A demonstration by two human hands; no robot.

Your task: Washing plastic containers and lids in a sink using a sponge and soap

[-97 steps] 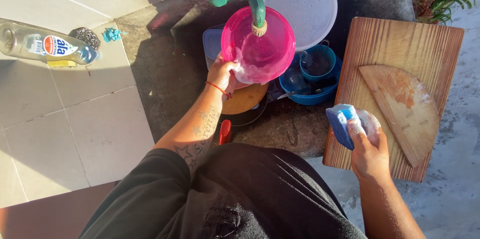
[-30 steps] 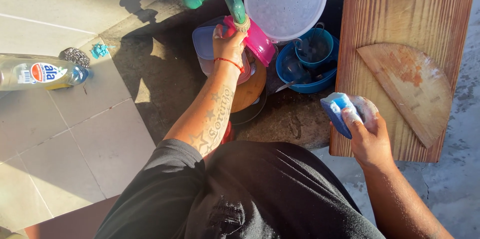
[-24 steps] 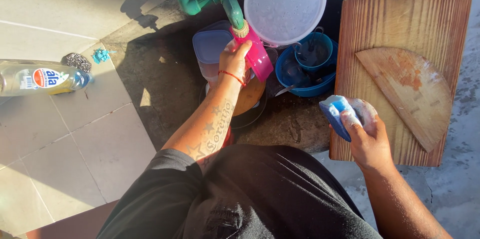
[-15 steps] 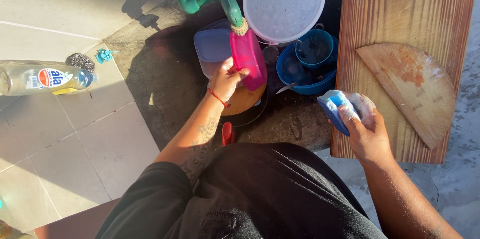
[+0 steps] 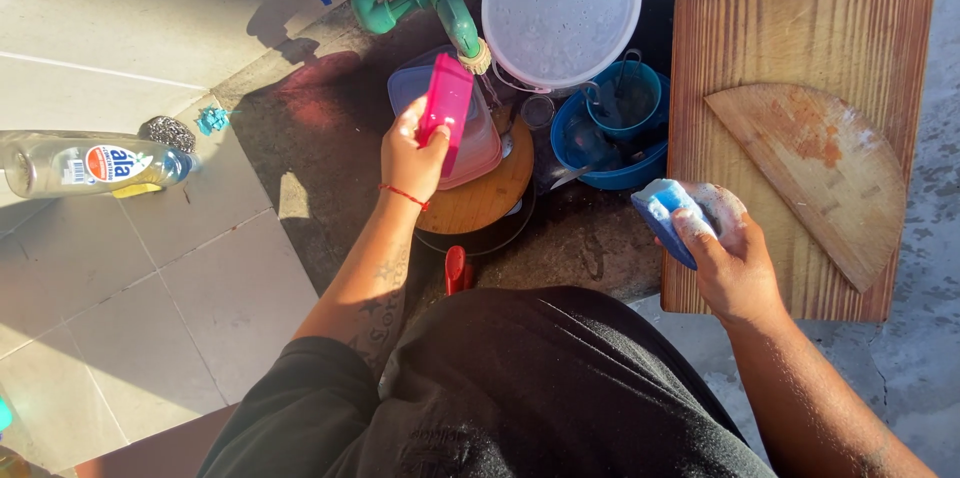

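Observation:
My left hand grips a pink plastic bowl, held on edge just below the green tap. My right hand holds a soapy blue sponge over the near left corner of a wooden cutting board. Under the pink bowl lie a clear lidded container and a round wooden board in a dark pan.
A white bucket lid sits behind the tap. Blue cups and a blue bowl stand in the middle. A half-round wooden board rests on the cutting board. A dish soap bottle and steel scourer lie on tiles at left.
The pink bowl was tipped from face-up under the tap onto its edge and drawn slightly down and left. My right hand with the sponge stayed over the board's corner.

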